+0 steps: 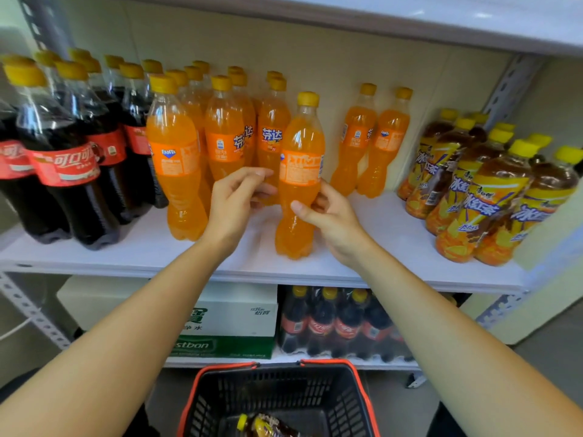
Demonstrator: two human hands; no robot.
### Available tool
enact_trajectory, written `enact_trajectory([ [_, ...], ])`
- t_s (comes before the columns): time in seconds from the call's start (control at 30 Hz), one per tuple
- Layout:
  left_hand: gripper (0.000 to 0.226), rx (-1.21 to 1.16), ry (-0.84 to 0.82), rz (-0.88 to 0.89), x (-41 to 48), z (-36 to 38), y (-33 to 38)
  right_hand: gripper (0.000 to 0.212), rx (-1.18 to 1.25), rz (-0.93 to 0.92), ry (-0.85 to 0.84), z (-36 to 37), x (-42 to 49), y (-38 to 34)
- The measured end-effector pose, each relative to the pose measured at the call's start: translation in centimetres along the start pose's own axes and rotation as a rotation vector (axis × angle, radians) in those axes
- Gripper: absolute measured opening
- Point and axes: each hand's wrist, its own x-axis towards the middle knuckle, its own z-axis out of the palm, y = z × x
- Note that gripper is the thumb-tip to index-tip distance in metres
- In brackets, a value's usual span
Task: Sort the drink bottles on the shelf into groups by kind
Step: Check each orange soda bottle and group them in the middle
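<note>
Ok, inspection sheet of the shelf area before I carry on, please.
Surface: white shelf board.
Job's things: dark cola bottles with red labels left; orange soda bottles with yellow caps centre, two stray ones apart rightward; brown iced tea bottles with yellow labels right.
Clutter: nothing seen.
Hands: right hand grips the front orange soda bottle; left hand fingertips at its left side, grip unclear.
Cables: thin white strand, maybe a cord.
Surroundings: white-and-green cardboard carton and wrapped cola pack below; black plastic basket with red rim holding one bottle.
</note>
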Motion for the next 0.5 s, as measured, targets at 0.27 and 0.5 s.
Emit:
enact_trajectory([
  [0.27,0.043,-0.280,-0.489,-0.163,-2.0,0.7,2.5,0.048,0.276,0.159,-0.073,-0.2,-7.3,-2.6],
  [0.5,0.049,-0.369,-0.514,-0.329,-5.9,1.5,2.7,0.044,0.362,0.295,-0.096,-0.7,-13.0,-1.2],
])
